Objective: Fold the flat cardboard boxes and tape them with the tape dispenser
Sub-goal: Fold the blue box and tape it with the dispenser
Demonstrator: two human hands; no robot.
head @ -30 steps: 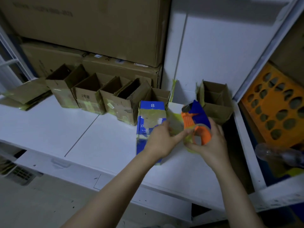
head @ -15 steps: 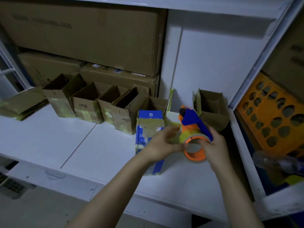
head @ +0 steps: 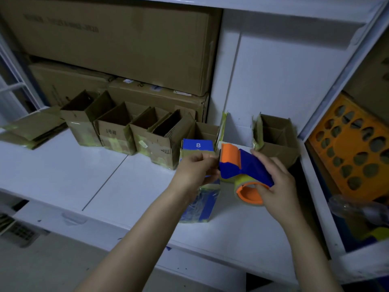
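Over white bench (head: 63,175), right hand (head: 275,186) fingers grip tape dispenser (head: 246,167), long axis diagonal, orange head pointing far-left; left hand (head: 193,169) fingers curled at head, hold unclear.

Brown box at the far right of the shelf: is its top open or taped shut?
Open: the brown box has its top flaps standing up, and its hollow inside shows.

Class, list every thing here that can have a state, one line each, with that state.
Tape dispenser, gripped by right hand.
Left hand, fingers curled at the dispenser's front; grip unclear.
Blue box, taped, on the shelf.
Brown boxes, folded, tops open.
Flat cardboard, unfolded, stacked.
Big cartons, closed, stacked.
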